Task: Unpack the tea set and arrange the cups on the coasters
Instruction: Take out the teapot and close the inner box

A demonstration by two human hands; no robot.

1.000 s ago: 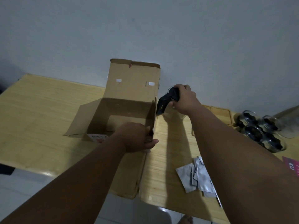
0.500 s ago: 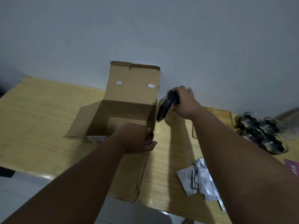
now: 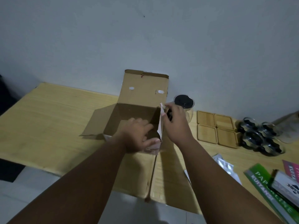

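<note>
An open brown cardboard box [image 3: 142, 94] stands on the wooden table [image 3: 48, 118], its back flap upright. My left hand [image 3: 135, 135] grips the box's front wall, fingers inside and thumb outside. My right hand [image 3: 176, 125] pinches the top of the box's right side flap. Just behind that hand, a glass teapot with a black lid [image 3: 183, 101] stands against the wall, with no hand on it. To the right, several square wooden coasters [image 3: 216, 128] lie in a block. Beyond them sits a cluster of glass cups [image 3: 258, 136]. The inside of the box is dark.
Silver foil packets [image 3: 224, 165] lie near my right forearm. A green booklet [image 3: 267, 186] and a small printed box [image 3: 286, 185] sit at the front right. A clear glass item [image 3: 289, 126] stands behind the cups. The wall runs close behind the table.
My right hand has let go of the teapot, which now stands by the wall, and has moved onto the box's right flap. My left hand's fingers have reached deeper over the front wall.
</note>
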